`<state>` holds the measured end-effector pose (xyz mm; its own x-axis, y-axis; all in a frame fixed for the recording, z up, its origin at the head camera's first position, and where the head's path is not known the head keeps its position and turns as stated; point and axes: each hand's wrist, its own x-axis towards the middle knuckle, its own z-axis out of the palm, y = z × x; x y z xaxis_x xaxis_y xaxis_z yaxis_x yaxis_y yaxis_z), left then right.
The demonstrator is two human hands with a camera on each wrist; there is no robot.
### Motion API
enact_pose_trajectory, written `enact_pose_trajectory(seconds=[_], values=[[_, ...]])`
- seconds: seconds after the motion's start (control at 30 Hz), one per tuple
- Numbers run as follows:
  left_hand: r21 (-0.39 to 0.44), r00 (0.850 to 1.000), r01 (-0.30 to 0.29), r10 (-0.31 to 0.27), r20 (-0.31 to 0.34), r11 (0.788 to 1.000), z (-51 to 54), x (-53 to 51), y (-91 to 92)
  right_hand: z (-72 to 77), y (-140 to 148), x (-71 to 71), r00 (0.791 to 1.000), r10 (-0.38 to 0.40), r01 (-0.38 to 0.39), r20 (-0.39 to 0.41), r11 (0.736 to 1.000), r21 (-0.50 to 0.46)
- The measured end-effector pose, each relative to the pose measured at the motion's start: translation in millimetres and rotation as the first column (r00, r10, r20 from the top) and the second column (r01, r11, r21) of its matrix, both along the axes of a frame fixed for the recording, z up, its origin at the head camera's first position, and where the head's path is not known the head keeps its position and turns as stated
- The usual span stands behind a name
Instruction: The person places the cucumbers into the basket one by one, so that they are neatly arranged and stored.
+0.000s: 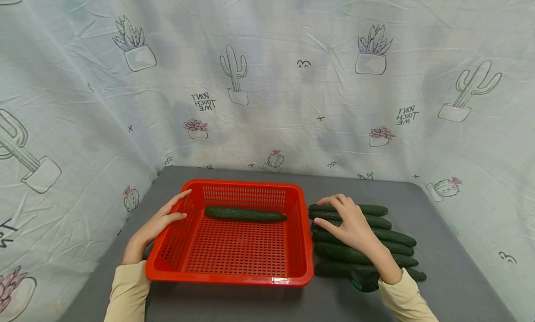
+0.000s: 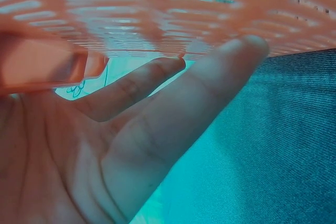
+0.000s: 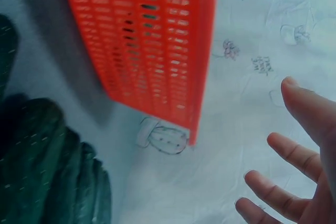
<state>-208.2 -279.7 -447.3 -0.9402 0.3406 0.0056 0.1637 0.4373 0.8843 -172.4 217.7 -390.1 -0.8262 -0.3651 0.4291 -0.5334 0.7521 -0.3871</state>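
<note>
My left hand [image 1: 154, 224] grips the left rim of a red perforated basket [image 1: 240, 279], some fingers over the rim. In the left wrist view, straight digits of the hand [image 2: 147, 114] lie along the outside of the basket's mesh [image 2: 157, 14]. One cucumber [image 1: 245, 214] lies crosswise inside, towards the far wall. Over a row of several cucumbers [image 1: 342, 253] right of the basket is my right hand [image 1: 349, 222], fingers spread and holding nothing. The right wrist view shows that hand [image 3: 294, 166] apart from the basket [image 3: 136, 40], with cucumbers [image 3: 42, 166] at lower left.
The grey table [image 1: 443, 266] extends around the basket and cucumbers. A pale patterned cloth [image 1: 276, 94] hangs behind and on both sides. A small dark object with a green edge [image 1: 364, 283] shows by my right wrist, partly hidden.
</note>
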Motion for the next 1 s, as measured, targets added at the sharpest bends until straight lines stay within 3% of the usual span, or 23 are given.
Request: enact_pose_trajectory(seconds=[0.33, 1.0], values=[[0.002, 1.0, 0.006, -0.006, -0.02, 1.0, -0.3, -0.3, -0.7, -18.2, 18.6, 8.1, 0.999, -0.04, 0.04, -0.007, 0.999, 0.002], [0.012, 1.0, 0.009, -0.009, -0.018, 1.0, 1.9, 1.3, 1.0, -57.5, 57.5, 36.5, 0.989, -0.133, 0.127, 0.059, 0.987, 0.098]])
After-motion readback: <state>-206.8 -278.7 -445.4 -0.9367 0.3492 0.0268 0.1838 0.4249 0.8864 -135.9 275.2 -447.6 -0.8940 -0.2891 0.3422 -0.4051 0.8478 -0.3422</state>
